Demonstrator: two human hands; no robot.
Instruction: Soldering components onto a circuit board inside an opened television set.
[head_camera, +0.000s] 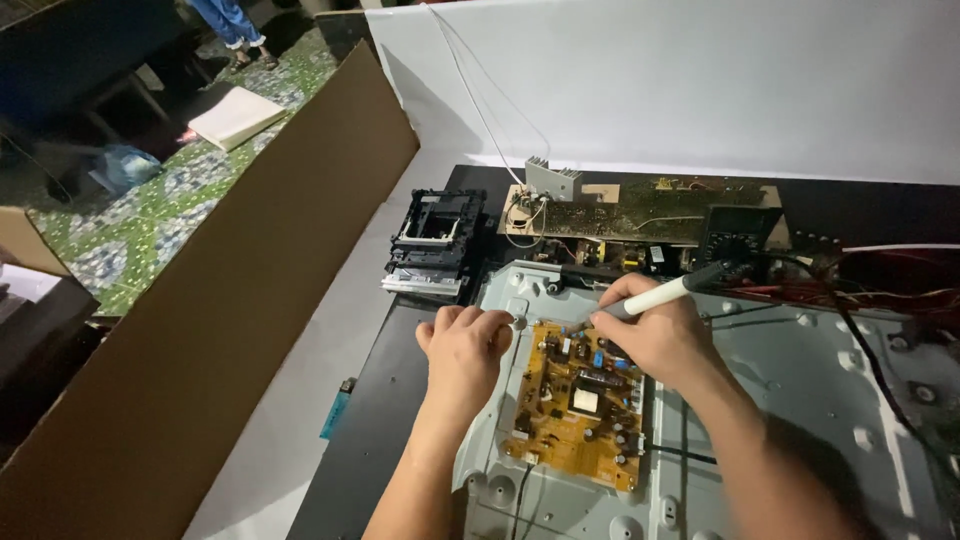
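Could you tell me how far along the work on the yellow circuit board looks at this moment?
Done: the metal chassis lies opened, exposing the yellow circuit board. In hand: the right hand holds a white-handled tool at the board's top edge, while the left hand rests at its corner. Left: the board still sits in place with its cables attached.

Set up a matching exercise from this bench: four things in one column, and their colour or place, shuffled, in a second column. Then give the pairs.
Things:
1. circuit board
2. pen-shaped tool
3. black drive mechanism
4. cardboard panel

Descriptions:
A. held in the right hand
B. brown, standing along the left edge of the bench
C. yellow-orange, mounted on the grey metal chassis
D. behind the left hand, beside the chassis corner

Pairs: 1-C, 2-A, 3-D, 4-B
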